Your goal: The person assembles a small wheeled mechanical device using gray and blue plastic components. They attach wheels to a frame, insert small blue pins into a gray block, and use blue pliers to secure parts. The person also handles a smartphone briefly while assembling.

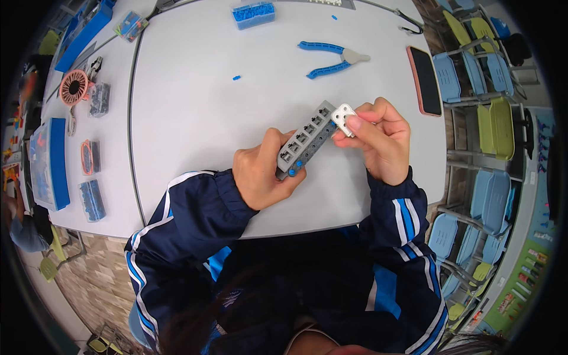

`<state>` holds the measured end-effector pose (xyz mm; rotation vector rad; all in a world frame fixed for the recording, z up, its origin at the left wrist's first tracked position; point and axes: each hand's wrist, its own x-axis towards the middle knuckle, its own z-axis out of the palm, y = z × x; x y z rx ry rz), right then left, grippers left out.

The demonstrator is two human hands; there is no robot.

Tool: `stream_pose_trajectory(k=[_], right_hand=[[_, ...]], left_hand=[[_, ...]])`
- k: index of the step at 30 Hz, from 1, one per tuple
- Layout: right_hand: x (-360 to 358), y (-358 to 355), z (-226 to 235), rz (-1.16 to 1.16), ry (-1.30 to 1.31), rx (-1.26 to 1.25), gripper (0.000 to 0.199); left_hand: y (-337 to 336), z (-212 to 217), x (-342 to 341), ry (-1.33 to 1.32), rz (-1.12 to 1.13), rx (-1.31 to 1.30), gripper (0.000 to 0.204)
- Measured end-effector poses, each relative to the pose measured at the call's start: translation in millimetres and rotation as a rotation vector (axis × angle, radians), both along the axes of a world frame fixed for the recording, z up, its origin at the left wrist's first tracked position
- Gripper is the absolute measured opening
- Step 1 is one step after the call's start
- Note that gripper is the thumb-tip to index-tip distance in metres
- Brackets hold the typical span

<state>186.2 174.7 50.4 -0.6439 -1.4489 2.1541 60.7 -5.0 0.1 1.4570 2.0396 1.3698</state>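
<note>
My left hand (265, 167) is closed round the lower end of a long grey block (305, 135) with a row of dark sockets along its top. A darker strip with holes runs along the block's right side, and two blue pegs (294, 168) stick out near its lower end. The block is held tilted above the white table, its far end pointing up and right. Between thumb and fingers, my right hand (378, 133) pinches a small white plate with holes (342, 117). That plate is against the block's far end; whether it is joined there cannot be seen.
Blue-handled pliers (331, 59) lie beyond my hands, with a loose blue peg (236, 77) to their left. A phone (423, 80) rests at the right edge. A box of blue pegs (253, 15) stands at the back. Small boxes, a pink fan (74, 87) and a blue-sided bin (57, 164) line the left.
</note>
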Motion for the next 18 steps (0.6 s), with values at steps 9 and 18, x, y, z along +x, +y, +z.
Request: stream_pose_trajectory(k=[9,18], right_hand=[[1.2,-0.3,-6.6,-0.034,-0.009,0.045,0.014],[-1.4,-4.3,-2.5,-0.035,-0.023,0.053,0.026]], left_hand=[[0.4,0.5,-0.7,0.034,-0.01,0.008,0.038],[0.3,0.9,-2.6,0.054,-0.031,-0.002,0.038]])
